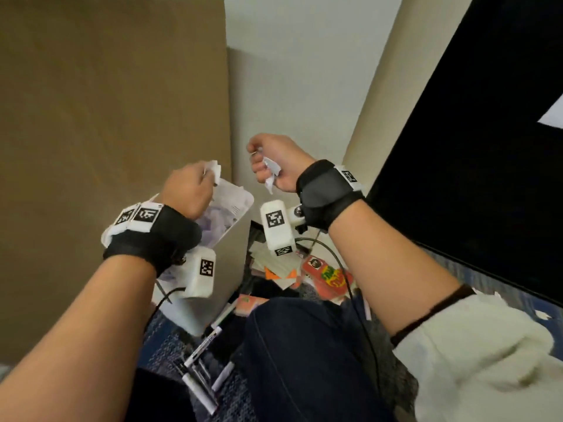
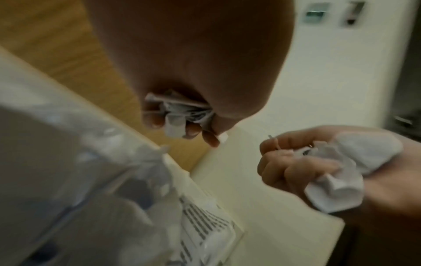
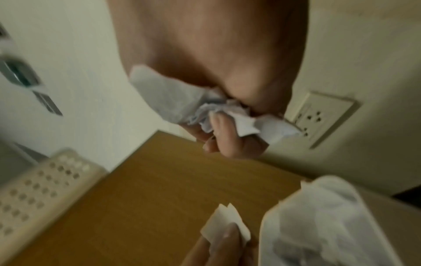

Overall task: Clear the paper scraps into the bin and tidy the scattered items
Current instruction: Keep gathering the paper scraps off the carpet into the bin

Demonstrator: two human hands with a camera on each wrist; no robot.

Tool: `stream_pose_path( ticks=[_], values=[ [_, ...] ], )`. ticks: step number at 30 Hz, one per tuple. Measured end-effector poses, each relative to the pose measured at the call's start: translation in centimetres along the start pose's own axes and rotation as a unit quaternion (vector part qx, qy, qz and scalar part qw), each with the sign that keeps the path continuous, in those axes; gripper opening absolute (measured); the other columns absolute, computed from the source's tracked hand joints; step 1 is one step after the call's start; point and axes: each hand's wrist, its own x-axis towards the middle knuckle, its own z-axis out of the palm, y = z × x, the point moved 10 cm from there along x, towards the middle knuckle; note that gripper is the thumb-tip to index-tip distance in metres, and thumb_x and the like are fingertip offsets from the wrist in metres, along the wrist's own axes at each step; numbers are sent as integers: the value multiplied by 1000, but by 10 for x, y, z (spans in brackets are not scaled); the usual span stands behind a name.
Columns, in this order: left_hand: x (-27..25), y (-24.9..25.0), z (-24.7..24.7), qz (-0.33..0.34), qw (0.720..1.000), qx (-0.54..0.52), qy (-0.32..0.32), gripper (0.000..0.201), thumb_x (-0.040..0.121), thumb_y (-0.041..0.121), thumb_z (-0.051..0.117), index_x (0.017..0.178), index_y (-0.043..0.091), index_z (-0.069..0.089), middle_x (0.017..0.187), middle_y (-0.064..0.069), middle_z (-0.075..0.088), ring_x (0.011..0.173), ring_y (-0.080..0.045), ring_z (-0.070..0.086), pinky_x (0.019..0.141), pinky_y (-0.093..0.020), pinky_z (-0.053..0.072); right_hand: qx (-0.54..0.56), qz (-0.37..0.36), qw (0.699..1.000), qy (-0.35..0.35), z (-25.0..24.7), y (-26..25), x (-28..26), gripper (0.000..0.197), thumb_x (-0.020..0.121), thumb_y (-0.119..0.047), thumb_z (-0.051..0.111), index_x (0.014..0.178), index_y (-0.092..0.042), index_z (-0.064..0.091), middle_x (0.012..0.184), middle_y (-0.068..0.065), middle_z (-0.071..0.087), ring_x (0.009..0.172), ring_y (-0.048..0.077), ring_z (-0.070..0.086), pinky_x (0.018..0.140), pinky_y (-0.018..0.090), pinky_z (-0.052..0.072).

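Both hands are raised over a white bin [image 1: 240, 208] lined with a clear bag holding white scraps. My left hand [image 1: 195, 184] grips a wad of white paper scraps [image 1: 214, 170] right above the bin's far corner; in the left wrist view the scraps [image 2: 175, 117] poke out between the curled fingers [image 2: 193, 132]. My right hand [image 1: 268, 166], a little to the right of the bin, clutches crumpled white paper [image 1: 271, 172], shown bunched in the fist in the right wrist view [image 3: 205, 111]. The bin's bag [image 3: 323, 225] sits at the lower right there.
Markers [image 1: 201, 360] lie on the blue carpet below the bin. Coloured cards and an orange box [image 1: 329, 275] are piled beside my knee [image 1: 304, 345]. A wooden panel [image 1: 106, 132] rises to the left, a black table [image 1: 487, 147] to the right, and a wall socket [image 3: 318, 118] ahead.
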Motion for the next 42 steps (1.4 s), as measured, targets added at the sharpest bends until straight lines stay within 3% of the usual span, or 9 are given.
stream_pose_path(
  ticks=[5, 7, 10, 15, 20, 26, 31, 35, 42],
  values=[
    [1, -43, -23, -29, 998, 57, 7, 35, 97, 25, 42, 96, -4, 62, 100, -29, 62, 92, -44, 57, 72, -40, 39, -158, -22, 987, 20, 59, 9, 23, 17, 90, -23, 46, 85, -10, 55, 66, 7, 47, 50, 17, 42, 50, 27, 31],
    [-2, -65, -18, -88, 993, 73, -40, 26, 95, 19, 48, 96, -2, 63, 101, -27, 64, 93, -42, 59, 70, -36, 39, -237, -6, 972, -9, 72, 23, 35, 49, 86, -41, 53, 117, -4, 60, 106, 16, 66, 93, 26, 65, 81, 41, 55],
    [-9, -81, -5, -137, 983, 66, -105, 26, 89, 22, 60, 111, 8, 65, 108, -16, 66, 98, -35, 62, 76, -34, 46, -318, 22, 946, -61, 88, 43, 33, 70, 96, -61, 36, 146, -13, 42, 147, 7, 47, 135, 26, 44, 114, 46, 34],
    [-9, -80, -14, -132, 986, 71, -76, 22, 86, 22, 64, 103, 11, 73, 106, -11, 70, 96, -31, 64, 75, -31, 46, -473, -85, 874, -67, 92, 22, 31, 31, 105, -19, 31, 113, -5, 58, 112, 14, 56, 100, 20, 48, 74, 24, 39],
    [-7, -73, -28, -117, 985, 125, -32, 25, 78, 31, 71, 98, 17, 74, 107, -10, 66, 96, -33, 63, 84, -39, 54, -628, -208, 749, 21, 84, -2, 25, 15, 86, -31, 67, 99, -26, 74, 85, -5, 58, 81, 13, 55, 75, 24, 40],
    [-22, -87, -8, -159, 965, 147, -148, 53, 44, 28, 70, 96, 20, 71, 87, -3, 70, 73, -26, 66, 68, -30, 54, -659, -161, 734, -36, 99, 28, 17, 10, 79, -14, 78, 87, -16, 73, 77, 0, 70, 63, 16, 68, 52, 19, 47],
    [-12, -122, 16, -181, 953, 150, -194, 38, 41, 34, 62, 73, 16, 69, 62, -2, 66, 59, -24, 65, 68, -34, 59, -743, -106, 639, -167, 114, 76, 6, 20, 92, -14, 59, 107, -12, 73, 103, 4, 71, 94, 21, 62, 84, 30, 49],
    [-9, -114, 3, -159, 958, 162, -174, 35, 50, 43, 65, 71, 15, 67, 63, -5, 65, 59, -26, 64, 67, -34, 57, -683, -116, 702, -165, 107, 59, 0, 31, 88, 1, 55, 110, -11, 74, 104, 4, 73, 97, 17, 68, 87, 27, 54],
    [-19, -38, -66, -135, 982, 119, -53, 20, 78, 12, 68, 97, 7, 73, 96, -16, 69, 76, -33, 60, 70, -35, 47, -488, -204, 847, -48, 38, -26, -9, 20, 83, 8, 60, 94, -1, 74, 81, 17, 72, 58, 12, 66, 66, 24, 59]
  ],
)
